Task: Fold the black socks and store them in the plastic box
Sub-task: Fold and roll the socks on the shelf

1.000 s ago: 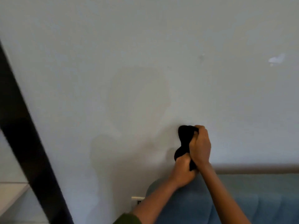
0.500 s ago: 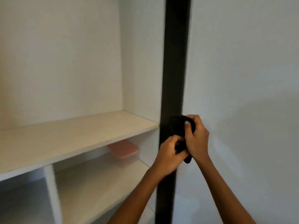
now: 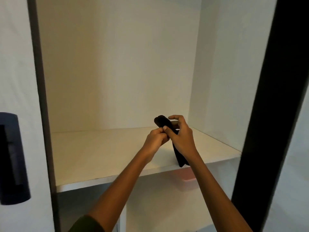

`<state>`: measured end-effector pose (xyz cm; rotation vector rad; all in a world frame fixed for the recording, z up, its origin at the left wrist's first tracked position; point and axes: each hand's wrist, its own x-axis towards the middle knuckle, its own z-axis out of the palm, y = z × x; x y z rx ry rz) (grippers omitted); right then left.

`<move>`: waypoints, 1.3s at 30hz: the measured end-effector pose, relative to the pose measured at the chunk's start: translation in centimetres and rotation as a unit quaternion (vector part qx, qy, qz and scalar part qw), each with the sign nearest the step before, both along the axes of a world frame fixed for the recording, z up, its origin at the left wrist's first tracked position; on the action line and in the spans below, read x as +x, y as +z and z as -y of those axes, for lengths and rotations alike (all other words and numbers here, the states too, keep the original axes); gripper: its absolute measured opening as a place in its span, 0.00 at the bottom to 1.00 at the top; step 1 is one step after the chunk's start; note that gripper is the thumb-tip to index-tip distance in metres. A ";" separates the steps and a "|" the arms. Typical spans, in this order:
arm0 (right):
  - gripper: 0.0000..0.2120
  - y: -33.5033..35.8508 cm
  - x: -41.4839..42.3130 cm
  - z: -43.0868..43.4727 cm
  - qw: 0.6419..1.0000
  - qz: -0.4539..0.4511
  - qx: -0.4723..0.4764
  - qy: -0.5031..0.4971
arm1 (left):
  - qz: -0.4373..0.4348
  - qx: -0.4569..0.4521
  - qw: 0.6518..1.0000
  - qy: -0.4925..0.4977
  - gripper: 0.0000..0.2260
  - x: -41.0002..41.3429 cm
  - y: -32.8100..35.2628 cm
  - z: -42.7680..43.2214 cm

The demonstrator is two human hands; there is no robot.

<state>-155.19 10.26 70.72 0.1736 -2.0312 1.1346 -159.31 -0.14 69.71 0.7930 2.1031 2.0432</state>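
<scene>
Both hands hold the black socks (image 3: 163,122) up in front of an open wardrobe compartment. My right hand (image 3: 181,136) wraps around their middle, with a rolled end sticking out above its fingers and a tail hanging below the wrist. My left hand (image 3: 156,138) pinches the socks from the left, thumb against them. The plastic box (image 3: 188,181), clear with a pink lid, sits on the lower shelf, partly hidden behind the upper shelf's front edge and my right forearm.
A white shelf (image 3: 103,158) spans the compartment just below my hands. Dark upright wardrobe frames stand at the left (image 3: 41,97) and right (image 3: 267,97). A dark blue object (image 3: 13,158) hangs on the left panel.
My view has swung left from a bare wall and blue sofa to the wardrobe. Both hands kept hold of the socks throughout; a longer tail now hangs below my right hand.
</scene>
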 end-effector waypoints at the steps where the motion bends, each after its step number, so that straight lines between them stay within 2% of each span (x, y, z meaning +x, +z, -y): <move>1: 0.18 -0.2 -0.8 0.1 1.000 0.007 0.015 0.014 | 0.030 0.031 0.999 0.000 0.19 -0.9 0.0 0.4; 3: 0.18 -0.7 -2.7 0.0 0.998 0.011 0.051 0.034 | 0.093 0.117 0.989 0.000 0.14 -2.5 -0.1 1.0; 5: 0.19 -1.2 -4.5 -0.3 0.994 0.001 0.107 0.034 | 0.143 0.199 0.969 -0.011 0.13 -4.0 -0.1 1.3; 7: 0.22 -1.5 -6.3 -0.6 0.985 -0.035 0.167 0.020 | 0.175 0.266 0.948 -0.018 0.14 -6.0 -0.2 1.3; 9: 0.23 -1.6 -8.3 -1.0 0.974 -0.082 0.211 0.009 | 0.207 0.326 0.922 -0.032 0.21 -8.1 -0.1 1.2; 11: 0.23 -1.7 -10.4 -1.6 0.965 -0.111 0.239 0.015 | 0.212 0.364 0.905 -0.047 0.27 -10.0 0.1 1.3; 13: 0.25 -1.7 -12.2 -2.1 0.958 -0.117 0.258 0.032 | 0.190 0.356 0.913 -0.059 0.25 -11.9 0.2 1.4; 16: 0.27 -1.9 -13.8 -2.3 0.955 -0.045 0.281 0.086 | 0.177 0.270 0.946 -0.031 0.11 -14.1 -0.4 2.1; 19: 0.25 -2.7 -15.1 -2.3 0.936 0.112 0.295 0.154 | 0.207 0.089 0.972 0.061 0.07 -16.5 -2.4 3.5; 21: 0.22 -2.9 -16.1 -2.5 0.933 0.172 0.267 0.168 | 0.200 -0.037 0.969 0.139 0.14 -17.7 -3.4 4.3; 23: 0.18 -2.4 -17.3 -2.7 0.945 0.175 0.234 0.148 | 0.165 -0.121 0.955 0.216 0.24 -18.0 -3.5 4.8; 24: 0.16 -2.0 -17.9 -3.0 0.948 0.175 0.229 0.134 | 0.133 -0.161 0.946 0.248 0.26 -17.7 -3.4 4.9; 28: 0.10 -1.4 -19.7 -3.5 0.943 0.223 0.229 0.096 | 0.046 -0.216 0.938 0.266 0.26 -17.5 -3.3 4.8; 31: 0.10 -2.5 -20.5 -3.4 0.941 0.233 0.233 0.084 | -0.002 -0.255 0.930 0.266 0.26 -17.6 -3.4 5.1; 35: 0.11 -3.3 -20.8 -3.7 0.930 0.253 0.253 0.081 | -0.074 -0.337 0.895 0.281 0.27 -18.0 -3.9 5.5; 39: 0.11 -3.7 -20.9 -3.9 0.921 0.258 0.275 0.090 | -0.109 -0.403 0.866 0.274 0.21 -18.1 -4.3 5.7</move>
